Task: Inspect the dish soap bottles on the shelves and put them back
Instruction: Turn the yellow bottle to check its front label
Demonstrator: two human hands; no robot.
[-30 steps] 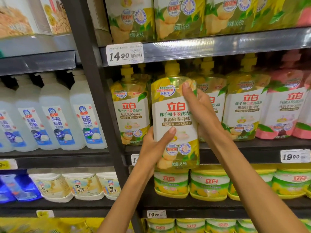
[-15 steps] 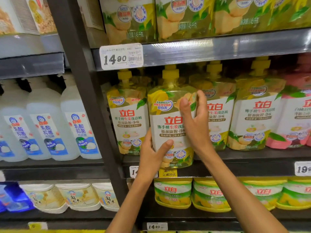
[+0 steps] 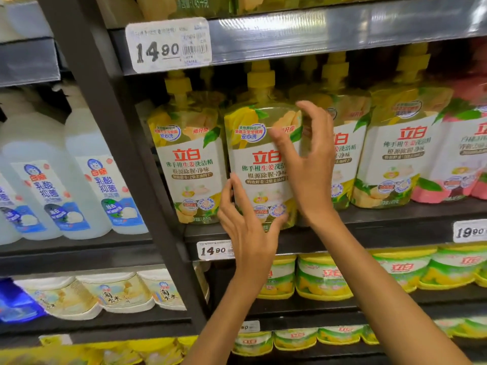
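The yellow-green dish soap bottle [image 3: 259, 164] with a yellow cap stands on the middle shelf [image 3: 369, 230], second in a row of like bottles. My left hand [image 3: 247, 227] holds its lower left corner, fingers up along its left side and thumb across the bottom front. My right hand [image 3: 308, 159] is at the bottle's upper right with fingers spread and loosely curved. Only the thumb touches the label. A matching bottle [image 3: 188, 164] stands directly to the left.
More yellow bottles [image 3: 395, 154] and pink ones [image 3: 463, 159] fill the shelf to the right. White bottles [image 3: 102, 180] stand left of the dark upright post [image 3: 126, 159]. Price tags [image 3: 168, 44] hang on the shelf edges. Green-yellow tubs [image 3: 324, 277] sit below.
The bottle went from in front of the shelf back into its row and now stands there. My right hand has loosened and spread its fingers. The camera has moved closer.
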